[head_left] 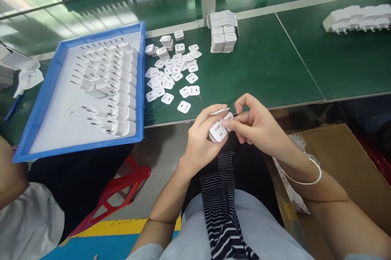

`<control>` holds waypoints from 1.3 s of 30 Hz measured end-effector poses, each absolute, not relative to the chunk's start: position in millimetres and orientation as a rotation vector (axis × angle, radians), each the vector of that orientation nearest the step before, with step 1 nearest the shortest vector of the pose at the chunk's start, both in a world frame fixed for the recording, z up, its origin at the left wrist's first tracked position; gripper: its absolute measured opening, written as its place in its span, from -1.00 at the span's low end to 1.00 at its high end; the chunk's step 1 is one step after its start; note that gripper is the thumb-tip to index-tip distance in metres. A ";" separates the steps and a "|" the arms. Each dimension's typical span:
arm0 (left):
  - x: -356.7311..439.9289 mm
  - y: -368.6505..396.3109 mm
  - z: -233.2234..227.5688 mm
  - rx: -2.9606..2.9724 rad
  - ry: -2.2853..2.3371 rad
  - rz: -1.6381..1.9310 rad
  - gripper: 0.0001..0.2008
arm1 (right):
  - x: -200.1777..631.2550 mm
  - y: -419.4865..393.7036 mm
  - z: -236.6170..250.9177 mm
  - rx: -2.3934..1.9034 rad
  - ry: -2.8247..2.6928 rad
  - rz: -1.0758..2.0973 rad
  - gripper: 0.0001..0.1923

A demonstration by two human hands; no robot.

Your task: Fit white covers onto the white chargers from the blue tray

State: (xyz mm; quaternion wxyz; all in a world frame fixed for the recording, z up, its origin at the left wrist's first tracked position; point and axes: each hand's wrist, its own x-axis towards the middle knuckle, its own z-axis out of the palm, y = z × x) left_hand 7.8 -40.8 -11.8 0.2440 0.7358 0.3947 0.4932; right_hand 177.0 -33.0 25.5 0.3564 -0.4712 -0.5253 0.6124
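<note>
My left hand (200, 139) holds a small stack of white square charger caps (217, 131) just below the table's front edge, over my lap. My right hand (255, 123) pinches at the same stack from the right, its fingertips on the top cap. A thin white strip (220, 111) sticks out above my left fingers. On the green table above my hands lie several loose white caps (171, 74), scattered in a pile.
A blue tray (45, 101) with rows of white charger plugs sits at the left. A neat stack of caps (224, 31) stands by a metal post. More white plugs (357, 17) lie far right. A cardboard box (342, 158) is at my right, a red stool (122, 188) and another person's arm at left.
</note>
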 end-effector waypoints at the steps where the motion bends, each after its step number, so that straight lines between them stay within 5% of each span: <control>1: 7.8 -41.3 -11.8 2.033 1.074 1.348 -0.64 | 177.0 -33.2 24.8 -1.233 -1.387 1.550 -0.54; 8: 8.8 -40.2 -18.3 2.011 1.111 1.318 -0.67 | 175.6 -22.9 15.7 -1.384 -1.557 1.367 -0.50; 18: -2.4 -43.6 -8.5 1.756 0.924 1.417 -0.54 | 183.2 -19.8 8.8 -1.091 -1.116 1.583 -0.66; 31: -4.3 -52.3 0.5 1.839 0.886 1.508 -0.53 | 171.2 -43.5 -6.1 -0.691 -0.591 2.415 -0.55; 39: -7.8 -53.4 -4.3 1.949 0.881 1.653 -0.42 | 158.7 -48.4 -9.5 -0.544 -0.390 2.510 -0.58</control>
